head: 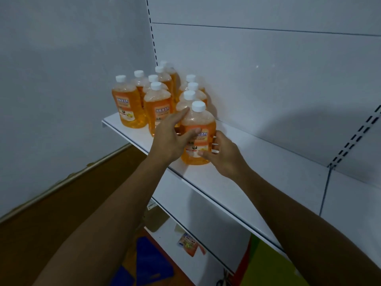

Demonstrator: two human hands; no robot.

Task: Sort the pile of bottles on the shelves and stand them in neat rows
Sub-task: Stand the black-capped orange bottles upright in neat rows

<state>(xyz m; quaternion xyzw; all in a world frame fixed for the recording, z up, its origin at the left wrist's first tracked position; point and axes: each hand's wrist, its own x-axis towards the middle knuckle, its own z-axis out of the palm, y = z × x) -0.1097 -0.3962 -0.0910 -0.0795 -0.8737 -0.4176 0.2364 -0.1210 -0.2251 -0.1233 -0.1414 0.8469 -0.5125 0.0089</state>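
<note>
Nearest the camera, two bare forearms reach up and forward to a white shelf (pixel 237 182). Below its front edge a lower shelf (pixel 208 263) carries a small orange packet (pixel 188 244), with blue and green things further down, too dim to name.

Both hands are on the front bottle (pixel 198 134), an orange-filled one with a white cap that stands upright near the shelf's front edge. The left hand (pixel 171 139) curls against the bottle's left side, thumb across the label and forefinger stretched up toward its shoulder. The right hand (pixel 223 155) pinches its lower right side, fingertips on the label. So each hand is gripping this one bottle.

Directly behind the front bottle stand three more bottles (pixel 190 96) in a file running toward the back panel (pixel 268 79). To the left of the front bottle are two further files of like bottles (pixel 157 104), all upright; the far-left file looks shorter.

By my judgement the step in hand is seating the front bottle at the head of its row. The next move calls for squaring its label forward and nudging it into line with the neighbouring front bottles, then letting go gently so that it does not rock into the one behind it.
</note>
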